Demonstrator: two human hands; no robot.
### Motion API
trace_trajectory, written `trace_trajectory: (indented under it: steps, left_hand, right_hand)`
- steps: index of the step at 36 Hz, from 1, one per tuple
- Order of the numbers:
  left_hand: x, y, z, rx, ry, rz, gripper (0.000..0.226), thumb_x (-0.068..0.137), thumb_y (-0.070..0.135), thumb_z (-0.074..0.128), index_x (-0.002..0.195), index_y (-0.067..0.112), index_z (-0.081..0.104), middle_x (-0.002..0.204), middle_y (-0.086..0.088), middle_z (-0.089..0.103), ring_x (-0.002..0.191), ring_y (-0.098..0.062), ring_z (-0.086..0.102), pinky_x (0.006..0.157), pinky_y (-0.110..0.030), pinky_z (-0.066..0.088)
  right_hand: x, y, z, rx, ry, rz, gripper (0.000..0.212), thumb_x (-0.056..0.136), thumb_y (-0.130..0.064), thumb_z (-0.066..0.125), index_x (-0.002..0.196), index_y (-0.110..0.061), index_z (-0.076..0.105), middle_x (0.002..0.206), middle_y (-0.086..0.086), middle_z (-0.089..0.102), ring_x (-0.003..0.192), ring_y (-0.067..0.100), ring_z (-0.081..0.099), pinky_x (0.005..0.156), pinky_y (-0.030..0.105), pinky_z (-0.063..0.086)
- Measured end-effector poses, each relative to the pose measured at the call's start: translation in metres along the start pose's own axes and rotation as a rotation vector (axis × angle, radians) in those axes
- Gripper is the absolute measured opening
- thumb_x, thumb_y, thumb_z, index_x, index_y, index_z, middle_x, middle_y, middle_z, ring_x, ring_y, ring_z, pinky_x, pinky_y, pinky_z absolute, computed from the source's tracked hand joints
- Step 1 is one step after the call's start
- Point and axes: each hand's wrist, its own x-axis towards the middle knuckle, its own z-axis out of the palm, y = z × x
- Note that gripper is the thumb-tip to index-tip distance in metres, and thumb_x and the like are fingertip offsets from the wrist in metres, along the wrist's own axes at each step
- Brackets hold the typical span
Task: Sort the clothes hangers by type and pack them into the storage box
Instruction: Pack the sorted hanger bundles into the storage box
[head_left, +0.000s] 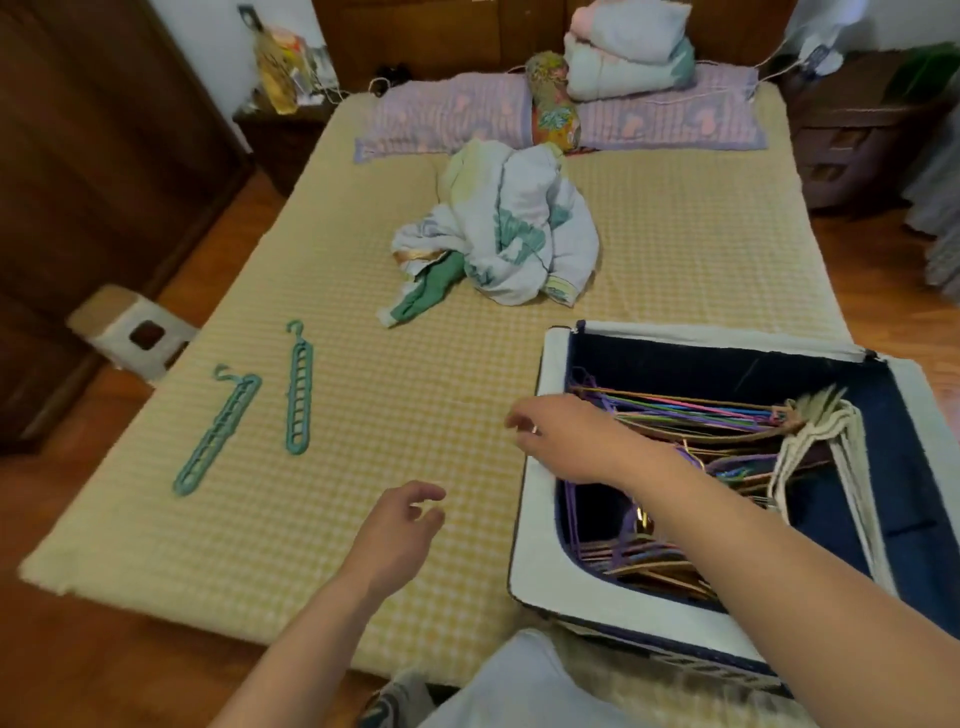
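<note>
While the bed (675, 249), covered with a yellow checked sheet, is viewed from the head camera, a fabric storage box (540, 519) with white rim and dark blue lining is seen at four o'clock, resting on the bed's near right corner. Thin hangers in purple, pink and green (691, 410) are stacked inside it, with white rope-wrapped hangers (831, 436) beside them toward three o'clock. The right hand (566, 436) is held above the box's left rim, its grip apart and fingers relaxed, with nothing held. The left hand (400, 530) is held over the sheet at six o'clock, its fingers loosely curled and nothing gripped. Two teal multi-hole hangers are laid on the sheet at nine o'clock, well apart from the box: one (298, 389) nearly straight up the view, the other (218, 431) tilted, lying beside it toward the bed's left edge. A crumpled quilt (519, 234) is seen at twelve o'clock, with purple pillows (447, 114) and a floral bolster (553, 98) beyond it.
</note>
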Motion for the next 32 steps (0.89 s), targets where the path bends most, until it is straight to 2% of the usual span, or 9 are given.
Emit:
trace_trajectory:
  steps: [8,11,14,17,20,23,28,30,32]
  left_hand:
    - [0.015,-0.086,-0.094,-0.189,-0.032,-0.102,0.016,0.102,0.031,0.058,0.115,0.033,0.067,0.118,0.018,0.062,0.103,0.004,0.058,0.076,-0.016,0.044]
    - [0.036,-0.141,-0.129,-0.233,-0.032,-0.179,0.014,0.102,0.029,0.059,0.112,0.033,0.067,0.116,0.015,0.064,0.102,0.002,0.06,0.078,-0.016,0.045]
    - [0.076,-0.213,-0.167,-0.271,-0.017,-0.263,0.014,0.1,0.018,0.06,0.107,0.024,0.07,0.107,0.009,0.067,0.093,-0.007,0.064,0.068,-0.006,0.043]
    - [0.124,-0.285,-0.2,-0.204,-0.078,-0.328,0.017,0.1,0.017,0.056,0.11,0.025,0.067,0.11,0.012,0.065,0.101,-0.009,0.062,0.07,-0.003,0.039]
    - [0.18,-0.353,-0.237,-0.168,-0.073,-0.392,0.026,0.103,0.022,0.051,0.128,0.025,0.059,0.128,0.007,0.059,0.11,-0.01,0.057,0.087,-0.02,0.046]
    - [0.238,-0.407,-0.273,-0.097,0.096,-0.408,0.04,0.102,0.021,0.055,0.142,0.019,0.051,0.141,-0.005,0.048,0.119,-0.022,0.056,0.094,-0.034,0.051]
    - [0.344,-0.467,-0.32,0.102,0.447,-0.312,0.063,0.093,0.026,0.063,0.151,0.015,0.039,0.153,-0.016,0.033,0.137,-0.036,0.037,0.112,-0.051,0.039]
    - [0.382,-0.486,-0.328,0.153,0.443,-0.276,0.08,0.09,0.037,0.065,0.156,0.018,0.025,0.157,-0.017,0.028,0.143,-0.037,0.03,0.115,-0.056,0.035]
    - [0.415,-0.504,-0.327,0.185,0.418,-0.24,0.09,0.09,0.045,0.064,0.159,0.018,0.014,0.153,-0.016,0.036,0.14,-0.037,0.035,0.113,-0.055,0.037]
  right_hand:
    - [0.12,-0.141,0.062,0.019,-0.111,-0.078,0.029,0.099,-0.031,0.052,0.124,-0.024,0.064,0.122,-0.003,0.067,0.111,0.019,0.062,0.092,0.035,0.051]
    - [0.17,-0.175,0.096,0.016,-0.15,-0.027,0.029,0.098,-0.03,0.053,0.123,-0.022,0.066,0.123,0.0,0.068,0.111,0.02,0.063,0.093,0.033,0.05]
    - [0.234,-0.209,0.149,0.046,-0.184,0.082,0.028,0.098,-0.028,0.052,0.121,-0.022,0.067,0.122,0.001,0.069,0.111,0.02,0.063,0.093,0.031,0.049]
    - [0.295,-0.232,0.216,0.111,-0.238,0.258,0.028,0.097,-0.023,0.05,0.12,-0.02,0.067,0.12,0.003,0.07,0.109,0.021,0.064,0.087,0.027,0.048]
    - [0.347,-0.248,0.287,0.12,-0.359,0.369,0.037,0.097,-0.023,0.051,0.133,-0.018,0.058,0.126,0.008,0.066,0.113,0.024,0.062,0.088,0.029,0.046]
    - [0.394,-0.261,0.336,0.113,-0.393,0.43,0.053,0.098,-0.022,0.051,0.149,-0.013,0.04,0.139,0.012,0.056,0.123,0.028,0.057,0.094,0.031,0.044]
    - [0.493,-0.276,0.386,0.159,-0.139,0.509,0.068,0.093,-0.027,0.059,0.151,-0.011,0.029,0.141,0.016,0.043,0.126,0.036,0.051,0.099,0.039,0.044]
    - [0.532,-0.275,0.399,0.156,-0.038,0.532,0.082,0.091,-0.036,0.063,0.155,-0.01,0.019,0.144,0.017,0.038,0.13,0.04,0.045,0.104,0.044,0.042]
    - [0.565,-0.272,0.417,0.124,-0.039,0.572,0.098,0.092,-0.045,0.063,0.159,-0.007,0.003,0.154,0.017,0.029,0.136,0.041,0.038,0.109,0.045,0.038]
